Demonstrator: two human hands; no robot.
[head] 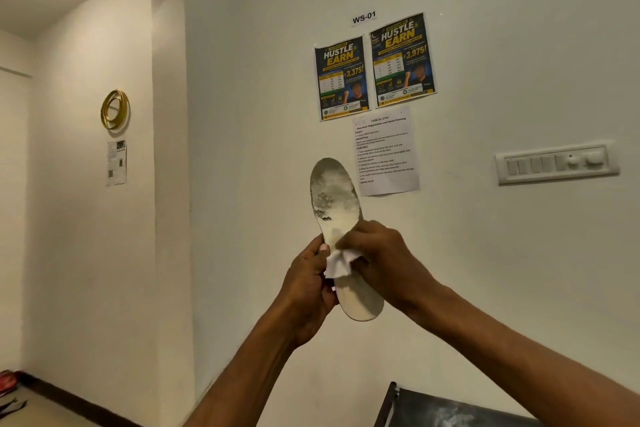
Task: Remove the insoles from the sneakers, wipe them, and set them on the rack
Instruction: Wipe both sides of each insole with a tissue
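My left hand (pixel 308 288) grips the insole (pixel 341 229) up high so I can see the dirt. My right hand (pixel 384 260) pinches a white wipe (pixel 337 265) against it.

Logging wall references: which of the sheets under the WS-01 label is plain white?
The lowest sheet, printed task text on white; the two sheets above it are dark posters with yellow headlines.

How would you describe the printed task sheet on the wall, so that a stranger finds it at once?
Start at the WS-01 label on the wall. Two dark yellow-lettered posters hang below it, and the task sheet hangs directly under them. It alone is plain white paper with black text.
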